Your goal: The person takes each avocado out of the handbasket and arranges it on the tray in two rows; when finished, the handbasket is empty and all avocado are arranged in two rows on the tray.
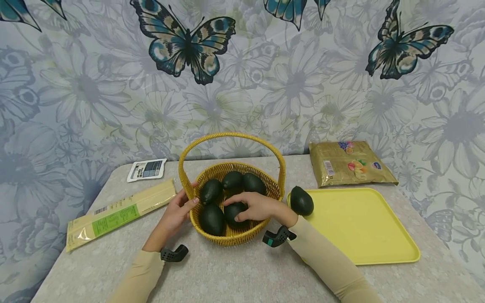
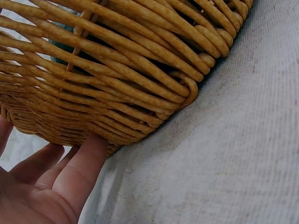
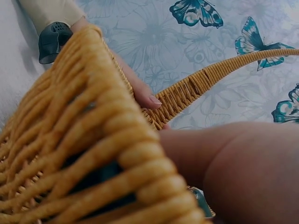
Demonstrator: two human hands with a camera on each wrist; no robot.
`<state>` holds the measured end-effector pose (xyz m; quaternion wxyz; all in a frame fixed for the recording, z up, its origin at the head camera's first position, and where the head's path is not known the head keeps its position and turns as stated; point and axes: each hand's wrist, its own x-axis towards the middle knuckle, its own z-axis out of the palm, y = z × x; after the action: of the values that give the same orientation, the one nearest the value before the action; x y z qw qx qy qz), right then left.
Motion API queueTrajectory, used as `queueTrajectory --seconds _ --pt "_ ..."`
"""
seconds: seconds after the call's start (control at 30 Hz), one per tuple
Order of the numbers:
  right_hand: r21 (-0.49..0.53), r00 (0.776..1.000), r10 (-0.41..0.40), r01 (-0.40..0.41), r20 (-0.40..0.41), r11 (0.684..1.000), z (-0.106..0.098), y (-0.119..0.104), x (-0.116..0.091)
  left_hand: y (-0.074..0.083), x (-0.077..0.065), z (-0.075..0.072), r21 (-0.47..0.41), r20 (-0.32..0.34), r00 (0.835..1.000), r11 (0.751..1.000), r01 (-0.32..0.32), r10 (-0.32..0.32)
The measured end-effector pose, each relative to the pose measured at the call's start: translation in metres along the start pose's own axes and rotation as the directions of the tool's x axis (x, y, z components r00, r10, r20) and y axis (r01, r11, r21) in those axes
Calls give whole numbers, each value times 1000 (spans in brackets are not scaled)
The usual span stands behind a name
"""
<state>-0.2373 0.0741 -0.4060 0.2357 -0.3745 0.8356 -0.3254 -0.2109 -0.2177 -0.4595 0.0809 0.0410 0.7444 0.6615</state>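
Note:
A yellow wicker basket (image 1: 229, 240) with a tall arched handle stands on the table, holding several dark green avocados (image 1: 212, 219). My left hand (image 1: 178, 210) holds the basket's left side near the handle's foot, thumb over the rim; in the left wrist view its fingertips (image 2: 96, 142) press the outer weave. My right hand (image 1: 257, 206) reaches over the rim into the basket and grips an avocado (image 1: 234, 215) at the front right, thumb on its near side. In the right wrist view the basket wall hides those fingers. Another avocado (image 1: 302, 201) lies at the yellow tray's left corner.
Right of the basket lies the yellow tray (image 1: 363, 227), with a gold fruit-printed packet (image 1: 352, 164) behind it. A long yellow-green package (image 1: 121, 210) lies at left, and a small white pouch (image 1: 147, 170) near the back edge. A patterned butterfly cloth (image 1: 265, 92) hangs behind the table.

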Motion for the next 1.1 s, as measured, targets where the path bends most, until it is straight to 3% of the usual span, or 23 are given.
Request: queueTrajectory --seconds 0.6,1.1 --pt "14 998 -12 13 -58 1000 0 4 0 -1 1 0 -9 -5 1000 1000 10 -10" --pt "46 995 -48 52 -86 998 -15 -2 -13 -4 2 -1 -24 4 1000 1000 -1 1"
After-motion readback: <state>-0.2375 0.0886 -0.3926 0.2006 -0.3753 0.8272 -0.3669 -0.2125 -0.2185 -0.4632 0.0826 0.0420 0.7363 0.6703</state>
